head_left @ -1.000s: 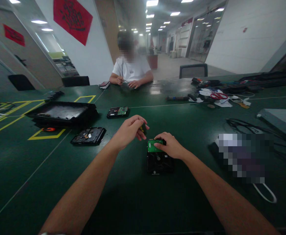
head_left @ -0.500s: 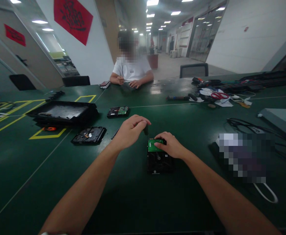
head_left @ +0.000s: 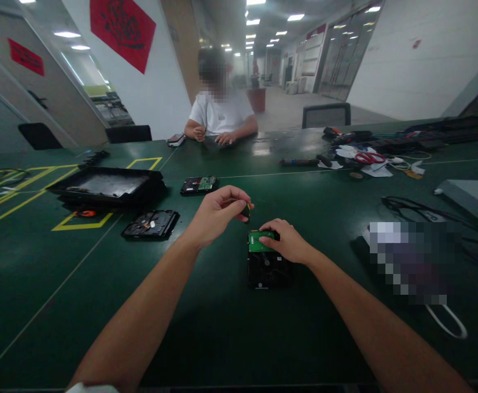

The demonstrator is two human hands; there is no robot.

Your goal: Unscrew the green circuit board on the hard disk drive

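Note:
In front of me on the table lies a hard drive, black with a green circuit board on its far part. My right hand holds it at the far right, thumb over the green board and fingers around the edge. My left hand is raised just beyond and left of the drive. Its thumb and fingers pinch a small dark tool with a yellow mark, mostly hidden, perhaps a screwdriver. The tool is apart from the drive.
Two other hard drives, a nearer one and a farther one, lie to the left, beside a black tray. Opposite sits a person. Red scissors, cables and a grey box lie to the right.
My left hand has lifted slightly and turned, so the tool's end with the yellow mark now shows at the fingertips. My right hand stays on the hard drive.

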